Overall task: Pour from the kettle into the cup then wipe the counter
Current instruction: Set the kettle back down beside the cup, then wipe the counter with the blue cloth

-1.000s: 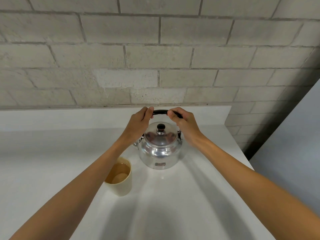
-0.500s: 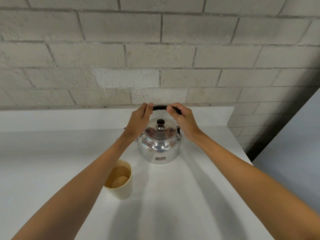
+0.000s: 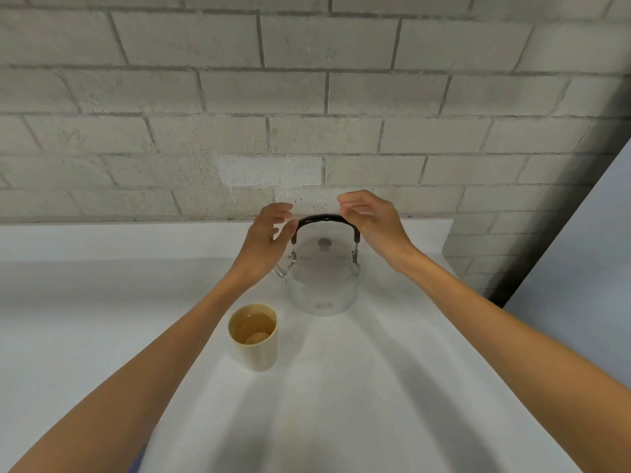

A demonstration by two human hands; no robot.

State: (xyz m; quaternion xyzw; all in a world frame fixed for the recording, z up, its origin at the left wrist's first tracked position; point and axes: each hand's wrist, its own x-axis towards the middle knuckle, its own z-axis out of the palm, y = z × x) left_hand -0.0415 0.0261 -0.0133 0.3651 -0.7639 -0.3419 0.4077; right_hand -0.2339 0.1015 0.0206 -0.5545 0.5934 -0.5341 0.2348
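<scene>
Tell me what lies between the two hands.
In the head view, the kettle's black handle spans the gap between the left hand and right hand; both hands are open beside its ends.

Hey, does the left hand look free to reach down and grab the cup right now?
Probably yes. The left hand is open beside the kettle handle, holding nothing, and the cup stands just below it on the counter with nothing between them, its near side and rim uncovered.
</scene>
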